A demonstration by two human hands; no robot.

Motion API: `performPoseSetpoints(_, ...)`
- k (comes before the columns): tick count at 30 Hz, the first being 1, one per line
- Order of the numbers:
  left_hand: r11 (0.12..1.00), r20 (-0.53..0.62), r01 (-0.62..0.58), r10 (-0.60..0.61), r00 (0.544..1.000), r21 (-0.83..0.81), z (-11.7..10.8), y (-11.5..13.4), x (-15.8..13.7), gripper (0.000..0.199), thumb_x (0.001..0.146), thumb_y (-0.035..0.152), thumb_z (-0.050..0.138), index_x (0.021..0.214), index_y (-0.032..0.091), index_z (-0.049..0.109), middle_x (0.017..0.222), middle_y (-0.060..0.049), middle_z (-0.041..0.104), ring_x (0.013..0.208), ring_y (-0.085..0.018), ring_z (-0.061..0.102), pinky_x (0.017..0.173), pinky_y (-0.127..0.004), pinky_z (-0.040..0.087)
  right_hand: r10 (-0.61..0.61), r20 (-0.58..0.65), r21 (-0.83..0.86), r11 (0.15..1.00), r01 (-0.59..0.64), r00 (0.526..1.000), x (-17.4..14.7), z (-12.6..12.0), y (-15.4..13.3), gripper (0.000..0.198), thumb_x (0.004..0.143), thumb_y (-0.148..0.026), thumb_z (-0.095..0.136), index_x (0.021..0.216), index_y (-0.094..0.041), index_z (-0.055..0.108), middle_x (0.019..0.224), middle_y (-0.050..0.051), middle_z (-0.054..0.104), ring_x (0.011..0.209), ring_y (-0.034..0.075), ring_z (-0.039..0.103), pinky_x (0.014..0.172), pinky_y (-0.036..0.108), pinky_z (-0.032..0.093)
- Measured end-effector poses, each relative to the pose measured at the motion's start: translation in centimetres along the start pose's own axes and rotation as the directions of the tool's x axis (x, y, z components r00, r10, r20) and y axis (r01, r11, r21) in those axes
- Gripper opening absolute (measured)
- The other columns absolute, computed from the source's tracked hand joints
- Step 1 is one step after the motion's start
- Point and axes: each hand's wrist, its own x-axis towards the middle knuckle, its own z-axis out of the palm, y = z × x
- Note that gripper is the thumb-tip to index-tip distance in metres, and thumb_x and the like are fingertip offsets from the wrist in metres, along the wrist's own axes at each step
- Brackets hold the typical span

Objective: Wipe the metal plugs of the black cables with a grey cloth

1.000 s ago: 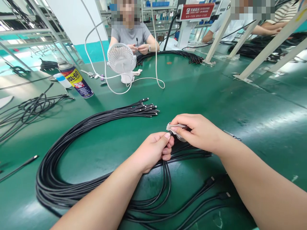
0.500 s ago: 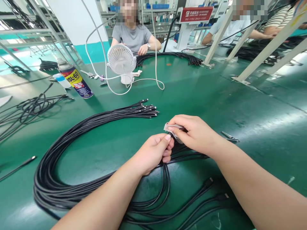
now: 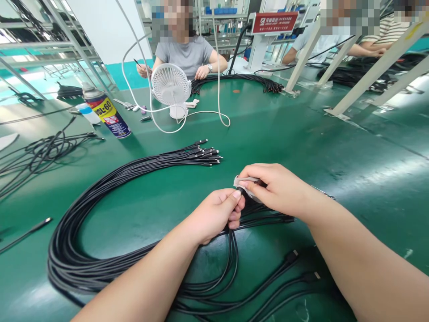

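Observation:
My left hand [image 3: 221, 212] is closed around a few black cables [image 3: 232, 250] that hang down in a loop below it. Between thumb and finger it pinches a black cable end [image 3: 240, 191]. Just to the right, my right hand [image 3: 268, 185] grips a whitish cloth [image 3: 246, 183] folded against that cable end. The connector tip is hidden by cloth and fingers. A thick bundle of black cables [image 3: 67, 232] curves round on the left, its connector ends [image 3: 209, 154] lying beyond my hands. More cable connectors [image 3: 293, 255] lie near my right forearm.
On the green table [image 3: 268, 129] stand a spray can [image 3: 112, 117] and a white fan [image 3: 170, 87] with a looping white cord. Loose black cables [image 3: 40, 152] lie at left. Tweezers [image 3: 323, 192] are partly behind my right forearm. A co-worker [image 3: 187, 53] sits opposite; metal posts [image 3: 368, 67] rise at right.
My right hand and the cloth have shifted slightly right and down, still at the cable end. The left hand barely moved. The co-worker opposite has raised a hand holding a thin dark tool.

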Motion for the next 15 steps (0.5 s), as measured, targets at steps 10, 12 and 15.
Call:
performPoseSetpoints(10,1.000,0.023,0.003,-0.003,1.000,0.020,-0.11,-0.28,0.19,0.032,0.089,0.038,0.061,0.069,0.015,0.050,0.059,0.006,0.035,0.050,-0.005,0.030,0.045,-0.018,0.029,0.083,0.053,0.023,0.996,-0.084,0.995,-0.08,-0.34,-0.25,0.015,0.090,-0.018,0.051,0.083,-0.019,0.065,0.079,0.001,0.069,0.069,0.013,0.059,0.063,0.024,0.041)
performPoseSetpoints(12,1.000,0.009,-0.007,0.007,1.000,0.010,-0.01,-0.19,0.11,0.033,0.087,0.039,0.063,0.068,0.015,0.050,0.059,0.006,0.035,0.050,-0.005,0.031,0.045,-0.018,0.029,0.091,0.028,0.044,0.995,-0.092,0.995,0.03,-0.34,-0.38,0.016,0.090,-0.018,0.050,0.080,-0.019,0.064,0.078,0.002,0.068,0.068,0.013,0.058,0.064,0.024,0.041)
performPoseSetpoints(15,1.000,0.020,-0.014,0.014,1.000,0.008,0.04,-0.12,-0.01,0.034,0.086,0.040,0.065,0.068,0.014,0.051,0.059,0.006,0.036,0.049,-0.005,0.030,0.045,-0.018,0.028,0.104,0.093,0.071,0.991,-0.111,0.990,0.07,-0.62,-0.70,0.020,0.090,-0.020,0.048,0.076,-0.018,0.063,0.070,0.001,0.066,0.062,0.012,0.055,0.062,0.024,0.041)
